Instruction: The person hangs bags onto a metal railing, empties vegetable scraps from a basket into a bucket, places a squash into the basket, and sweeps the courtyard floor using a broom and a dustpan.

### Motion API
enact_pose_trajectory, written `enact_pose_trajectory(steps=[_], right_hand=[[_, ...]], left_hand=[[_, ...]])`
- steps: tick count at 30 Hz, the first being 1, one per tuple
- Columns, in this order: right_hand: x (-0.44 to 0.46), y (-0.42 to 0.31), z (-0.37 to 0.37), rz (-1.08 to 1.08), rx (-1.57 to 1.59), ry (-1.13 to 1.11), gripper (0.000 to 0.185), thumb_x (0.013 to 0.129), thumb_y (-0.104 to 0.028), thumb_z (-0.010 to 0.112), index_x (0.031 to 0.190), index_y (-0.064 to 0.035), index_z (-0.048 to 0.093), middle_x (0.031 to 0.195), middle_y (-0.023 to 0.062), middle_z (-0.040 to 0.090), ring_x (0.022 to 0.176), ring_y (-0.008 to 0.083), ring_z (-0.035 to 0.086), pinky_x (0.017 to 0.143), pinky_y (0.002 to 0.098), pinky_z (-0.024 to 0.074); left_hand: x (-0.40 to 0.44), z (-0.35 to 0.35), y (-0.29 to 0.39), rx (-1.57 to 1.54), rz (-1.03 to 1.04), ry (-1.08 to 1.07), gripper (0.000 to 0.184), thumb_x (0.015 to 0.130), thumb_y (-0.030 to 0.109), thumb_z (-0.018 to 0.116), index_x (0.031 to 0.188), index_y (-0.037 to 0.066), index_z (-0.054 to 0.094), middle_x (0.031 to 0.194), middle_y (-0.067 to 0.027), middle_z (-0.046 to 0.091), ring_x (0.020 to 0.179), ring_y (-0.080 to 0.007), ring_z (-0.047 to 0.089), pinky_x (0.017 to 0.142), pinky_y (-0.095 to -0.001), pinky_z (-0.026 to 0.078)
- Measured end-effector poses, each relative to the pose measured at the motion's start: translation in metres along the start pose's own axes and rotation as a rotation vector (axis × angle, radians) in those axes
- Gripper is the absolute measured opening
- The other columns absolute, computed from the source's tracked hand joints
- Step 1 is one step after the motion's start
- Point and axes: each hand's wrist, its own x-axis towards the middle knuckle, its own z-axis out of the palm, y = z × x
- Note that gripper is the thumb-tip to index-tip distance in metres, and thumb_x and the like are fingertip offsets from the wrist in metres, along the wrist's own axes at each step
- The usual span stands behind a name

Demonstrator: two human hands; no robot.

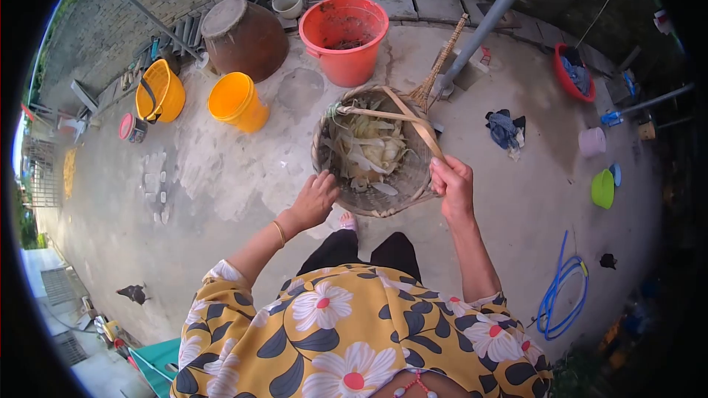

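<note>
A round woven basket with a crossed wooden handle hangs in front of my body in the middle of the view. Pale leafy scraps lie inside it. My right hand is closed round the lower right end of the handle, near the rim. At the basket's left rim, my left hand has its fingers bent against the edge. Its fingertips are partly hidden, so its grip is unclear.
Beyond the basket are a red bucket, a yellow bucket, a yellow basket, a brown jar and a twig broom. A metal pole slants nearby. Dark cloth and a blue hose lie on the right.
</note>
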Motion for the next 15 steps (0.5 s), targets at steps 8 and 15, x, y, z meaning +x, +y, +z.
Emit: enact_pose_trajectory(steps=[8,15], right_hand=[[0.137,-0.055,0.058,-0.167,0.263,-0.087,0.024,0.083,-0.025,0.054,0.068,-0.0072,0.05,0.046,-0.0052,0.035,0.038,0.0056,0.03,0.044,0.022,0.0299],[0.341,-0.053,0.069,-0.21,0.534,-0.04,0.027,0.081,-0.029,0.057,0.064,-0.0084,0.049,0.044,-0.0042,0.035,0.036,0.0067,0.029,0.043,0.0233,0.0301]], left_hand=[[0.053,-0.095,-0.137,0.43,0.197,-0.032,0.03,0.062,0.025,0.067,0.082,0.006,0.055,0.079,-0.0069,0.052,0.088,-0.0227,0.048,0.097,-0.0383,0.028],[0.194,-0.189,-0.257,0.533,0.273,-0.031,0.021,0.062,0.027,0.066,0.061,0.01,0.053,0.065,-0.0042,0.049,0.071,-0.0183,0.047,0.075,-0.0299,0.033]])
